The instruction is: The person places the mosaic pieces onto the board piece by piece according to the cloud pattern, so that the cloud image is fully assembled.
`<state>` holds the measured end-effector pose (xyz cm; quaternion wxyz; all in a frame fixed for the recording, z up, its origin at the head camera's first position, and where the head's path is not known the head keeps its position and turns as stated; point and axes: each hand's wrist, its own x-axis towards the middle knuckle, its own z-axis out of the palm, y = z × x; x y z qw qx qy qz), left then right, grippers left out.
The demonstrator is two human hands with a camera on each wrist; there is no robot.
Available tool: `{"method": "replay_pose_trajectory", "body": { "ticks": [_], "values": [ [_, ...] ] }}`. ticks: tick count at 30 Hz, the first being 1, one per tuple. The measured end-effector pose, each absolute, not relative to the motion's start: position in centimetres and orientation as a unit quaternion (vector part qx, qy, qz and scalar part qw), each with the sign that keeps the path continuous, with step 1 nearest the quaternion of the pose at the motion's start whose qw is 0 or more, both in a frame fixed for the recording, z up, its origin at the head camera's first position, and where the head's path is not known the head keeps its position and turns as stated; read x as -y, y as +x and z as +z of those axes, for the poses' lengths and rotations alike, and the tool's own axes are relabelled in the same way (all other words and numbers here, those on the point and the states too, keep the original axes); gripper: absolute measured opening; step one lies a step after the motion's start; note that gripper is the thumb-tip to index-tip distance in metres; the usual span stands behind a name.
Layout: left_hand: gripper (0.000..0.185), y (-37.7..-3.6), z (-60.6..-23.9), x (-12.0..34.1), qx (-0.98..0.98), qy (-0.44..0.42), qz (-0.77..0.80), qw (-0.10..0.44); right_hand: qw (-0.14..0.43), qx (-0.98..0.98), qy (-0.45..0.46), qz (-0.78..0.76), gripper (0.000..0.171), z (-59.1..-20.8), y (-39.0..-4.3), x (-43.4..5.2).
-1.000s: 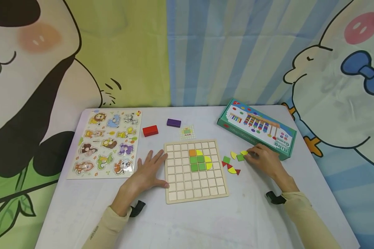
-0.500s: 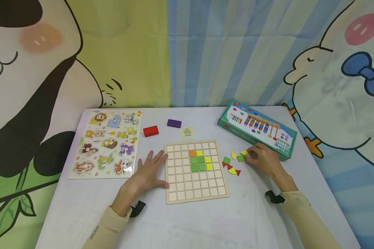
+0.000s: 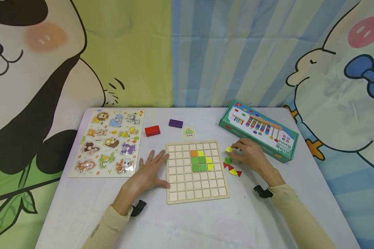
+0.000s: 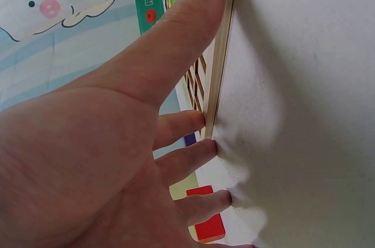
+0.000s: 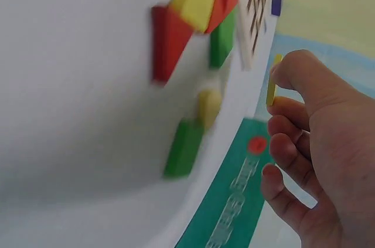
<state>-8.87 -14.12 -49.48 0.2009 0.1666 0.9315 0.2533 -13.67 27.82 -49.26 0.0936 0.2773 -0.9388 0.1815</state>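
A pale wooden grid board (image 3: 182, 178) lies mid-table, with green and orange squares and yellow rounded pieces set in its cells. Beside its left edge my left hand (image 3: 148, 174) rests with spread fingers; the thumb (image 4: 181, 19) touches the board's edge in the left wrist view. Above the loose pieces, my right hand (image 3: 250, 157) pinches a thin yellow piece (image 5: 273, 81) between thumb and index finger. Below it in the right wrist view lie a green block (image 5: 184, 149), another yellow piece (image 5: 209, 108) and red triangles (image 5: 169, 43).
A small pattern card (image 3: 189, 132) lies behind the board, near a purple block (image 3: 176, 123) and a red block (image 3: 152, 130). An animal puzzle board (image 3: 107, 143) is at the left. At the back right sits a green toy box (image 3: 258, 131).
My right hand has lifted a yellow piece from beside the toy box and moved left toward the board. My left hand stays at the board's edge.
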Motion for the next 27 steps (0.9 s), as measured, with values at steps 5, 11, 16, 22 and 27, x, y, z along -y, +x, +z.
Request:
{"method": "replay_pose_trajectory", "body": {
  "ticks": [5, 11, 16, 22, 27],
  "values": [
    [0.116, -8.9, -49.5, 14.2, -0.930, 0.166, 0.258, 0.203, 0.073, 0.927, 0.313, 0.193, 0.025, -49.0, -14.8, -24.3],
    [0.117, -8.8, -49.6, 14.1, -0.929, 0.165, 0.260, 0.205, 0.065, 0.911, 0.360, 0.192, 0.024, -48.9, -15.5, -19.9],
    [0.117, -8.9, -49.6, 14.1, -0.930, 0.165, 0.259, 0.202, 0.070, 0.891, 0.405, 0.192, 0.022, -49.4, -16.1, -16.8],
    [0.117, -8.9, -49.5, 14.1, -0.932, 0.167, 0.251, 0.200, 0.064, 0.881, 0.432, 0.184, 0.022, -49.5, -16.5, -14.4],
    [0.117, -8.9, -49.6, 14.1, -0.933, 0.171, 0.248, 0.197, 0.036, 0.889, 0.426, 0.166, 0.023, -49.7, -16.7, -13.7]
  ]
}}
